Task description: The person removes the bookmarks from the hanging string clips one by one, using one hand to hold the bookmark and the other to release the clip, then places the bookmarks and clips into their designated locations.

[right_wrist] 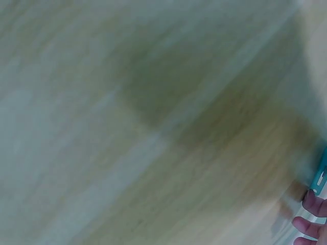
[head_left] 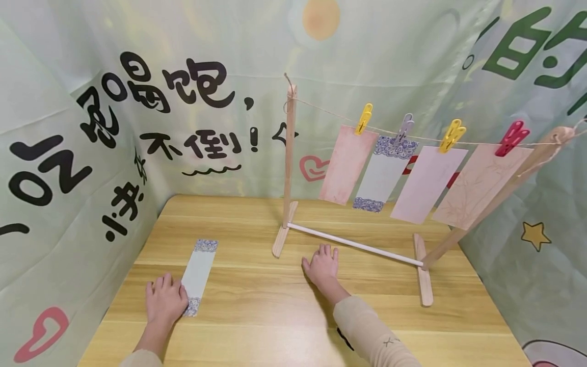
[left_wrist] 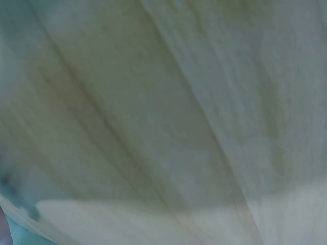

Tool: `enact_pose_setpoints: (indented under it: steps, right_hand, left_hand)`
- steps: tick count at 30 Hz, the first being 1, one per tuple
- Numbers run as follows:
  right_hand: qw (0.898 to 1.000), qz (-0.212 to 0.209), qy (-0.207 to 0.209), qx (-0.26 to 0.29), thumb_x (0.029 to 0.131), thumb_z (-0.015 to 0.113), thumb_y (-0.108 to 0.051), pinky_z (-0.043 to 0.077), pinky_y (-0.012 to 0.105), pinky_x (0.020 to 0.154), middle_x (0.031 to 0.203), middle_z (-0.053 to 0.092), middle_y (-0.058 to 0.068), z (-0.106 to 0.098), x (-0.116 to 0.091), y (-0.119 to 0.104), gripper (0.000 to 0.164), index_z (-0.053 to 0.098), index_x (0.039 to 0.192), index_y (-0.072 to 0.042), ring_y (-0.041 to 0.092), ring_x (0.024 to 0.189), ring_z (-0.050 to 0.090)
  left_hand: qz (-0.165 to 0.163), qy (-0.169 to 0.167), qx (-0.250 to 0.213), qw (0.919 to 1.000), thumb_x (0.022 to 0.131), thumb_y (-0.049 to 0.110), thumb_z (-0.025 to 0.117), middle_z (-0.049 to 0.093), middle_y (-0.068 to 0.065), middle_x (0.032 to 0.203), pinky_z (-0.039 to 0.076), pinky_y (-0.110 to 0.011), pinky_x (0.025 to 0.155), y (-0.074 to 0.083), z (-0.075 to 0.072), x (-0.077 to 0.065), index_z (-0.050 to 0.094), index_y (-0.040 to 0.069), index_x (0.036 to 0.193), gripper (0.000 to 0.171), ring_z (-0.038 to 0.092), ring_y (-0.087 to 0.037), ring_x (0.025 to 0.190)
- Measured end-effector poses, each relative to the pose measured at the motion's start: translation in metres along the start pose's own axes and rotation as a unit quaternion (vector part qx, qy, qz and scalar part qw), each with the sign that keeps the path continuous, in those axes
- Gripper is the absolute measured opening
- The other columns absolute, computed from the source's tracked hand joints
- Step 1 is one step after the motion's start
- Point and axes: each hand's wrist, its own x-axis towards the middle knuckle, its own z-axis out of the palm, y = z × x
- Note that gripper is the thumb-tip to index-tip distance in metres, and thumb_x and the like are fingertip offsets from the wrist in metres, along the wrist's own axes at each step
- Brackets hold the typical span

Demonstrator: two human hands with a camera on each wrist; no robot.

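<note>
On the left of the table, a pale paper strip (head_left: 199, 272) with blue patterned ends lies flat. My left hand (head_left: 166, 300) rests on the wood beside its lower left edge, the thumb side overlapping that edge. Further right, my right hand (head_left: 322, 266) lies palm down with fingers spread, just in front of the white crossbar (head_left: 353, 243) of a wooden stand. In the right wrist view, fingertips (right_wrist: 305, 224) show at the lower right edge, next to a teal patch (right_wrist: 320, 176) with light marks. The left wrist view is mostly blurred wood grain.
Twine (head_left: 321, 108) runs between the stand's wooden posts (head_left: 290, 158). From it hang several paper strips, including a pink one (head_left: 348, 165) and a blue-patterned one (head_left: 382, 173), under yellow (head_left: 364, 118), purple (head_left: 404, 127) and red (head_left: 512, 137) clothespins. Printed cloth (head_left: 206, 148) walls surround the table.
</note>
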Motion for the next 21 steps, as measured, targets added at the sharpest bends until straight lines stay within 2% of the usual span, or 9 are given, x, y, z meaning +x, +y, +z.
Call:
enact_pose_setpoints:
  steps: [10,21]
  right_hand:
    - [1.0,-0.004,0.006,0.003,0.09,0.039,-0.053,0.016,0.05,0.106,0.127,0.046,0.017,0.0004,-0.0022,0.0015,0.065,0.06,0.11,0.006,0.032,0.123,0.033]
    - [1.0,-0.007,0.003,0.02,0.089,0.038,-0.057,0.014,0.052,0.105,0.129,0.044,0.017,-0.0008,-0.0043,0.0029,0.069,0.06,0.108,0.006,0.032,0.125,0.03]
  left_hand:
    - [-0.001,0.01,0.002,1.0,0.084,0.02,0.043,0.045,-0.022,0.105,0.021,-0.059,0.09,0.0004,0.0054,-0.0028,0.061,-0.002,0.097,0.031,0.041,-0.041,0.1]
    - [-0.019,-0.003,-0.007,0.9998,0.086,0.022,0.042,0.047,-0.024,0.103,0.02,-0.06,0.092,0.0041,0.0003,-0.0038,0.059,-0.004,0.098,0.033,0.041,-0.042,0.102]
